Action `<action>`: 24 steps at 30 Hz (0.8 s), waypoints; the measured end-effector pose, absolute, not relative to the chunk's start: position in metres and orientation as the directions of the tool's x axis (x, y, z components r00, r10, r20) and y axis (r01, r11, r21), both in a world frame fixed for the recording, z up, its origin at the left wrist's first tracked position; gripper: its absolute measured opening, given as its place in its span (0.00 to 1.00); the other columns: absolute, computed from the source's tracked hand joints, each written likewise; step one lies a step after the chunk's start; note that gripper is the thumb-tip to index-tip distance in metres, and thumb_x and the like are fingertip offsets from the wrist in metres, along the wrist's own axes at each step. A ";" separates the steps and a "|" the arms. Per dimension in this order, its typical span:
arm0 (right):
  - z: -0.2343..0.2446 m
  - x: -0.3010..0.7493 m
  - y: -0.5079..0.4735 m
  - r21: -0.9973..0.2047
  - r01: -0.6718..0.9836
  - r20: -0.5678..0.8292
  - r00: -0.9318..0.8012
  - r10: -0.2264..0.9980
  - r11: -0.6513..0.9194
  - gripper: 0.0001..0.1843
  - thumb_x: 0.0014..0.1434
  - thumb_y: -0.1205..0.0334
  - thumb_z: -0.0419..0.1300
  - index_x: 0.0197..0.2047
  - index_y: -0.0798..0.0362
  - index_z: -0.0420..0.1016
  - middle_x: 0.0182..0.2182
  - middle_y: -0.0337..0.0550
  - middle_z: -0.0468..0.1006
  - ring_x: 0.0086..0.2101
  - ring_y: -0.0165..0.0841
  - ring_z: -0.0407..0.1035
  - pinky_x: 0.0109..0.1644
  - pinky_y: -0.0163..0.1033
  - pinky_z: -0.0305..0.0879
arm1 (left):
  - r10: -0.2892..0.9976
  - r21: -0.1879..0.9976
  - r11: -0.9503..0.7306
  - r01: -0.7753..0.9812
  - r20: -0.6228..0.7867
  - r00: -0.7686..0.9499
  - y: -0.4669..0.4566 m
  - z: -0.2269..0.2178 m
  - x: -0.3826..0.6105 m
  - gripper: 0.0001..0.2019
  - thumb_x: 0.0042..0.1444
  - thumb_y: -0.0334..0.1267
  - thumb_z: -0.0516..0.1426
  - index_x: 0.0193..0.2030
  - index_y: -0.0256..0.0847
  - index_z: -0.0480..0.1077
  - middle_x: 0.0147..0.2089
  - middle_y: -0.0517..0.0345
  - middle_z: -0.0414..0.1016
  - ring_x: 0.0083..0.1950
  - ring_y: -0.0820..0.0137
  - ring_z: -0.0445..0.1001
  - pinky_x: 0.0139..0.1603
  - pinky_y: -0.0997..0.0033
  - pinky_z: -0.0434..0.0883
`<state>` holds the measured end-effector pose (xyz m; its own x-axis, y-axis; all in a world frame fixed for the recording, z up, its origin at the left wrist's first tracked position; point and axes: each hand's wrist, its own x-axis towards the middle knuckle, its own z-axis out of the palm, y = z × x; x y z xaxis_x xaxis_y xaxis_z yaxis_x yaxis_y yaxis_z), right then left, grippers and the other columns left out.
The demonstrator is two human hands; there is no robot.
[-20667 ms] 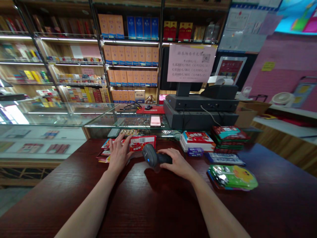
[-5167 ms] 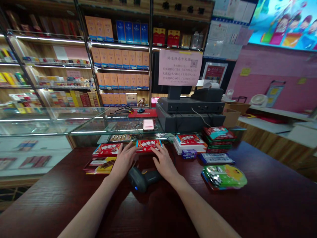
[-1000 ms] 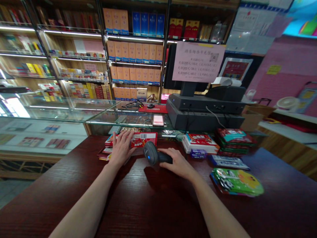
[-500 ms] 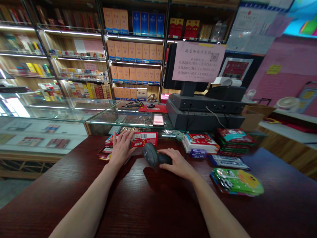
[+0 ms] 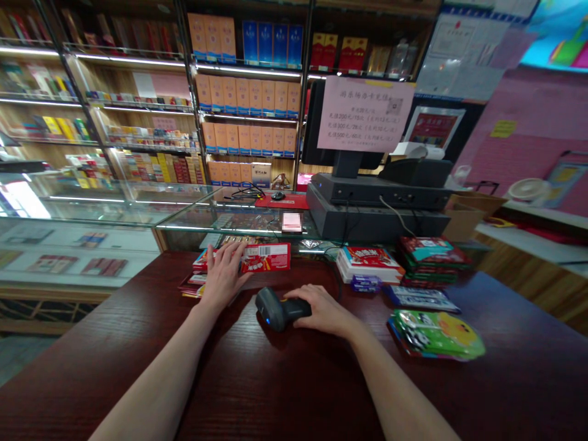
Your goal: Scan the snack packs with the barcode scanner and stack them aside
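My right hand [image 5: 323, 312] grips the handle of a dark grey barcode scanner [image 5: 274, 309], which rests low on the dark wooden counter [image 5: 275, 392] with a blue light showing on its head. My left hand [image 5: 223, 274] lies with fingers spread on a red snack box [image 5: 266, 258], whose barcode side faces up. That box sits on a stack of flat snack packs [image 5: 192, 283] at the counter's far side.
Right of the scanner lie a white-and-red box [image 5: 367, 260], a small purple pack [image 5: 365, 283], a stack of red-green packs [image 5: 434, 255], a blue bar [image 5: 419, 297] and green bags [image 5: 438, 332]. A till with monitor [image 5: 376, 202] and a glass display case [image 5: 184, 217] stand behind.
My right hand has brought the scanner down and nearer to me, onto the counter. My left hand stays on the red box.
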<state>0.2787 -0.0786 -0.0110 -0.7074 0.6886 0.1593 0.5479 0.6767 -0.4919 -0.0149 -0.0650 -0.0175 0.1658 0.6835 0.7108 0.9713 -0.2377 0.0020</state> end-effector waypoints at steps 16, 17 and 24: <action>-0.014 0.279 -0.077 -0.646 0.496 0.198 -0.625 0.755 0.580 0.28 0.59 0.49 0.65 0.61 0.43 0.71 0.49 0.44 0.76 0.50 0.40 0.69 0.59 0.49 0.60 | 0.677 0.028 -0.273 0.962 0.716 0.171 -0.067 -0.015 -0.010 0.38 0.58 0.44 0.62 0.73 0.46 0.53 0.66 0.44 0.66 0.68 0.51 0.62 0.74 0.35 0.38; -0.016 0.278 -0.074 -0.684 0.480 0.231 -0.571 0.788 0.549 0.26 0.61 0.50 0.63 0.61 0.44 0.71 0.48 0.44 0.77 0.49 0.39 0.70 0.58 0.49 0.61 | 0.676 0.027 -0.275 0.961 0.716 0.173 -0.067 -0.014 -0.009 0.38 0.57 0.44 0.62 0.73 0.46 0.52 0.66 0.45 0.66 0.68 0.51 0.62 0.74 0.35 0.38; -0.036 0.276 -0.053 -0.885 0.302 0.299 -0.216 0.930 0.355 0.30 0.59 0.58 0.60 0.65 0.51 0.66 0.51 0.48 0.75 0.46 0.37 0.71 0.54 0.47 0.68 | 0.655 -0.018 -0.319 0.948 0.718 0.234 -0.070 -0.013 -0.001 0.37 0.58 0.43 0.62 0.72 0.45 0.53 0.66 0.45 0.66 0.69 0.52 0.62 0.75 0.37 0.38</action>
